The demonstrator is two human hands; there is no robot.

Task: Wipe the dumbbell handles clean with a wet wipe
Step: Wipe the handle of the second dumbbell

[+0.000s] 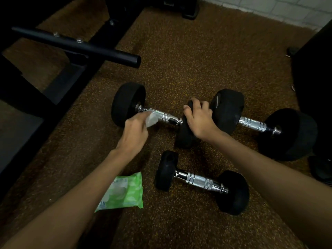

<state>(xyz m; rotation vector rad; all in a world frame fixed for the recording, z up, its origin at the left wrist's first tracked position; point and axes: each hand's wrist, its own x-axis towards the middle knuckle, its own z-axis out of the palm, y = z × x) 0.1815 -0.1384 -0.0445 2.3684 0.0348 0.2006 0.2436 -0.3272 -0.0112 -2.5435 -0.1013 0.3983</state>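
Left hand (135, 128) pinches a crumpled white wet wipe (151, 120) against the ribbed chrome handle (166, 117) of the floor-lying black dumbbell (128, 105); right hand (197, 117) clasps its round black end weight (186, 138), presumably to prevent rolling.

I see handle (167, 117) just past left hand (134, 130): glossy chrome metal, grooved; wipe (151, 120) in that hand: white, soft, matt; weight head (185, 139) under right hand (199, 119): matt black rubber; pack (124, 193) beside left forearm: shiny green plastic.
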